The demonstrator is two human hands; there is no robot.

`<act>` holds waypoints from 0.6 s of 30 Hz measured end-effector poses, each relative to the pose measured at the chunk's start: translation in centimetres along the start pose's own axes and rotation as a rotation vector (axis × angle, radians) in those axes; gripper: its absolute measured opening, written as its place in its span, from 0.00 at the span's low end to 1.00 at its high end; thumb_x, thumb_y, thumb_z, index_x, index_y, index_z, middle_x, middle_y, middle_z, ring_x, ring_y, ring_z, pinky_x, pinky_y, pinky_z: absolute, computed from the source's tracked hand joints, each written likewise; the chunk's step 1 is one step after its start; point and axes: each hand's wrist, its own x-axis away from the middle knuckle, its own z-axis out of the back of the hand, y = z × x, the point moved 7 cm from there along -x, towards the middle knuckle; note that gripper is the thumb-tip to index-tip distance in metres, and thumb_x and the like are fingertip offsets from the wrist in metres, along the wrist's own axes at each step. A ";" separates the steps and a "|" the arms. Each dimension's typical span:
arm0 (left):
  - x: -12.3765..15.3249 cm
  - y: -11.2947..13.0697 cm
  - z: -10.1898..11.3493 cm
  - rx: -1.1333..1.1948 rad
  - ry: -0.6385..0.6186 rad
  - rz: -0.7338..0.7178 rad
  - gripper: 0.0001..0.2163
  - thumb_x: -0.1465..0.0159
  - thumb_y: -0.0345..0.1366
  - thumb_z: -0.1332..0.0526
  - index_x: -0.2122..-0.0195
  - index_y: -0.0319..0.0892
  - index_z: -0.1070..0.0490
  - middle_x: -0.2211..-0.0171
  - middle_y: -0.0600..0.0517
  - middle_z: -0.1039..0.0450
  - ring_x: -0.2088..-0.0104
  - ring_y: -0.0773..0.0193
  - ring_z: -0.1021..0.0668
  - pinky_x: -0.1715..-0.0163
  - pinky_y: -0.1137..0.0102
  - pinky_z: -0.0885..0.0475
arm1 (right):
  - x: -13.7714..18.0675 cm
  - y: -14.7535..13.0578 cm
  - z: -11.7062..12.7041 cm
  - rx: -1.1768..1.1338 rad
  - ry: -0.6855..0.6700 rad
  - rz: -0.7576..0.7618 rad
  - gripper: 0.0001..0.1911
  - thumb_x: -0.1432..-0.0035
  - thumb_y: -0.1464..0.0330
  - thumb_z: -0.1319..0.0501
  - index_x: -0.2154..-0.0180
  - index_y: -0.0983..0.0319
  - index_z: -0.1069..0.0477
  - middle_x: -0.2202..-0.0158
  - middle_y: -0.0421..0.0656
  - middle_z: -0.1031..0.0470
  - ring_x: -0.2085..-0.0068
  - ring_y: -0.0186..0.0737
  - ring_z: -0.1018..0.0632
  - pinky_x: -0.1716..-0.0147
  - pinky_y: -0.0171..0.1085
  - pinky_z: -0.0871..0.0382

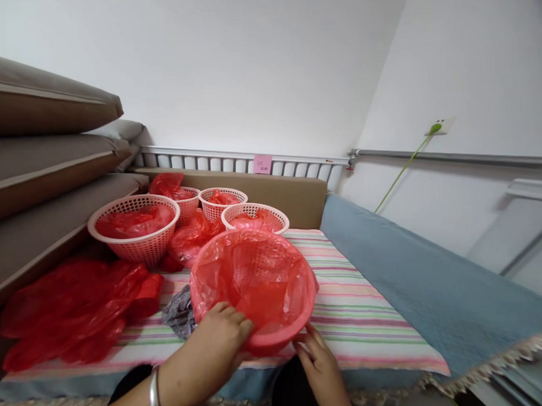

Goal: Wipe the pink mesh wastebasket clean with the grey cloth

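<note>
The left hand clasps the near-left rim of the red-lined basket, whose near-right side the right hand touches, whether pinching I cannot tell.

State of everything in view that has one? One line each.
Front basket: mouth up, red bag lining it and over its rim
Left hand: fingers over near rim
Right hand: against near right side
Other four baskets: upright, red plastic in each
Loose red bags: heaped, crumpled
Grey cloth: crumpled
Green plug: plugged in
Cushions: stacked
Striped sheet: spread out
</note>
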 end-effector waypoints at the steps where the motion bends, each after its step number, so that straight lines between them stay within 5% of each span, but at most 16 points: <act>1: 0.0 -0.9 -0.4 -0.061 -0.003 0.014 0.07 0.44 0.28 0.37 0.71 0.48 0.24 0.71 0.48 0.23 0.66 0.52 0.25 0.51 0.58 0.39 | -0.5 0.6 1.3 -0.004 0.008 -0.034 0.10 0.42 0.61 0.43 0.68 0.52 0.23 0.54 0.45 0.23 0.56 0.51 0.21 0.60 0.41 0.22; 5: 1.1 -2.2 -1.9 -0.306 -0.087 -0.058 0.09 0.43 0.25 0.42 0.74 0.47 0.28 0.76 0.50 0.25 0.75 0.60 0.28 0.67 0.65 0.39 | -3.8 -0.2 8.2 0.034 0.105 -0.198 0.12 0.43 0.58 0.42 0.64 0.56 0.24 0.53 0.46 0.23 0.54 0.52 0.22 0.53 0.50 0.26; 7: 1.9 -1.4 -3.0 -0.392 -0.164 -0.116 0.07 0.43 0.26 0.41 0.72 0.46 0.28 0.75 0.48 0.24 0.76 0.59 0.27 0.71 0.66 0.41 | -6.5 -4.4 10.6 -0.026 0.115 -0.124 0.13 0.43 0.58 0.42 0.62 0.58 0.25 0.53 0.47 0.24 0.51 0.50 0.24 0.50 0.49 0.29; 9: 2.4 -0.5 -3.9 -0.435 -0.224 -0.109 0.07 0.43 0.26 0.41 0.71 0.45 0.28 0.74 0.46 0.23 0.75 0.57 0.25 0.73 0.65 0.41 | -9.6 -9.8 10.6 -0.089 0.006 -0.017 0.12 0.41 0.61 0.43 0.63 0.58 0.25 0.55 0.46 0.23 0.53 0.44 0.23 0.51 0.43 0.30; 12: 2.5 0.2 -5.0 -0.426 -0.302 -0.011 0.07 0.44 0.25 0.41 0.74 0.44 0.29 0.73 0.44 0.23 0.73 0.54 0.24 0.72 0.65 0.41 | -12.9 -15.7 5.1 -0.057 -0.403 0.117 0.10 0.40 0.65 0.44 0.63 0.56 0.25 0.60 0.39 0.21 0.58 0.37 0.22 0.57 0.36 0.29; 15: 2.3 0.5 -5.7 -0.346 -0.354 0.097 0.10 0.44 0.25 0.42 0.81 0.44 0.35 0.76 0.45 0.25 0.73 0.53 0.25 0.71 0.62 0.40 | -13.5 -16.2 -3.2 0.106 -0.760 0.193 0.08 0.51 0.73 0.38 0.70 0.55 0.23 0.71 0.34 0.21 0.69 0.34 0.22 0.70 0.32 0.30; 17: 2.2 0.3 -6.2 -0.237 -0.362 0.163 0.15 0.43 0.27 0.44 0.85 0.44 0.44 0.79 0.46 0.28 0.73 0.52 0.26 0.70 0.59 0.39 | -13.6 -14.8 -7.7 0.152 -0.736 0.197 0.05 0.63 0.73 0.32 0.80 0.57 0.25 0.82 0.32 0.26 0.81 0.32 0.27 0.79 0.29 0.35; 18: 2.3 -0.2 -6.6 -0.171 -0.363 0.192 0.17 0.43 0.28 0.45 0.86 0.44 0.47 0.80 0.46 0.30 0.72 0.51 0.26 0.69 0.58 0.39 | -13.8 -14.1 -9.2 0.155 -0.619 0.178 0.07 0.64 0.72 0.32 0.85 0.58 0.28 0.87 0.32 0.30 0.83 0.30 0.30 0.80 0.29 0.36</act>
